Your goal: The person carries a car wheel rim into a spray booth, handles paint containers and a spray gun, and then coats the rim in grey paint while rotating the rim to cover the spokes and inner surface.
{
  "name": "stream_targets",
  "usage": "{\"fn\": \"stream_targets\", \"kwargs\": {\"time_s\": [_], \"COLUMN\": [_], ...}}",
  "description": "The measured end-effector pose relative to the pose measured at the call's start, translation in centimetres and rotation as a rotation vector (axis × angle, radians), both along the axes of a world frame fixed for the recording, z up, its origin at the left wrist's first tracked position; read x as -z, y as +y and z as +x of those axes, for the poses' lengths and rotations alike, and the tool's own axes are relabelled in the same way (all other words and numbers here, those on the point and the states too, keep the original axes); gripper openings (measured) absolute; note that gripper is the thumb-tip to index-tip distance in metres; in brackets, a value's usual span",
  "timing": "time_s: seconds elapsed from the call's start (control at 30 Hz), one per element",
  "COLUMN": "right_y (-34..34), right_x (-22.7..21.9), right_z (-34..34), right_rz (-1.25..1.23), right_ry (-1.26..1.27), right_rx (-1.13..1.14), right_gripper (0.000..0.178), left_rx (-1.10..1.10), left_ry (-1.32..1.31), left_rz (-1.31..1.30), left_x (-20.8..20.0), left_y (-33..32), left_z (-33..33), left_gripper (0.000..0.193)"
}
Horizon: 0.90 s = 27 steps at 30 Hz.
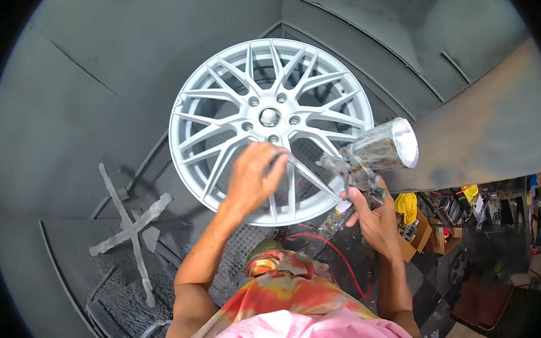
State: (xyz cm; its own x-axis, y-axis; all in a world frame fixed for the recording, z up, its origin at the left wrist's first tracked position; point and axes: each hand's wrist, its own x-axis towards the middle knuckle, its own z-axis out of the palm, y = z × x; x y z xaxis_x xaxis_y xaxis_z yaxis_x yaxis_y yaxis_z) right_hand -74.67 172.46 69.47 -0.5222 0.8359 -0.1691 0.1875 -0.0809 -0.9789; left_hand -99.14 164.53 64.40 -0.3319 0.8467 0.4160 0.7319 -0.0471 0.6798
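A white multi-spoke car wheel stands in front of me, its spoked face turned up toward me. Over its lower spokes, just below the hub, is my left hand. The fingers are curled with the thumb close to them near a bolt hole; whether anything small sits in them is hidden. At the wheel's lower right, my right hand grips a paint-stained spray gun. Its cup is tilted, with the pale end toward the right. The gun's nozzle side points left, toward the spokes.
Grey booth walls surround the wheel. To the left stands a cross-shaped wrapped stand. A red hose runs below the wheel beside my clothing. Cardboard boxes, yellow cloth and clutter lie at the lower right, past a tan panel.
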Motion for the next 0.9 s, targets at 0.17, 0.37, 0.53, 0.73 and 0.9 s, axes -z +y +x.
{"fn": "stream_targets", "kwargs": {"time_s": [0.17,0.37,0.53,0.73,0.9], "right_y": [1.6,5.6,9.2,8.1,3.1], "right_x": [0.4,0.9,0.7,0.0,-3.1], "right_z": [-5.6,-9.2,-13.1,-15.5,-15.5], "right_rz": [0.005,0.103,0.224,0.173,-0.045], "right_ry": [-0.078,-0.221,-0.185,-0.123,-0.135], "right_rx": [-0.101,-0.124,-0.125,-0.207,-0.34], "right_gripper": [0.039,0.041,0.028,0.028,0.03], "left_rx": [-0.083,-0.063,-0.098,-0.141,-0.198], "left_ry": [0.221,0.248,0.295,0.305,0.308], "left_rz": [-0.123,-0.16,-0.119,-0.172,-0.314], "left_x": [2.7,3.9,4.9,4.4,4.3], "left_y": [-0.4,-0.4,-0.7,-1.2,-2.5], "left_z": [-7.3,-9.9,-9.7,-10.8,-11.5], "left_gripper": [0.017,0.023,0.029,0.043,0.059]}}
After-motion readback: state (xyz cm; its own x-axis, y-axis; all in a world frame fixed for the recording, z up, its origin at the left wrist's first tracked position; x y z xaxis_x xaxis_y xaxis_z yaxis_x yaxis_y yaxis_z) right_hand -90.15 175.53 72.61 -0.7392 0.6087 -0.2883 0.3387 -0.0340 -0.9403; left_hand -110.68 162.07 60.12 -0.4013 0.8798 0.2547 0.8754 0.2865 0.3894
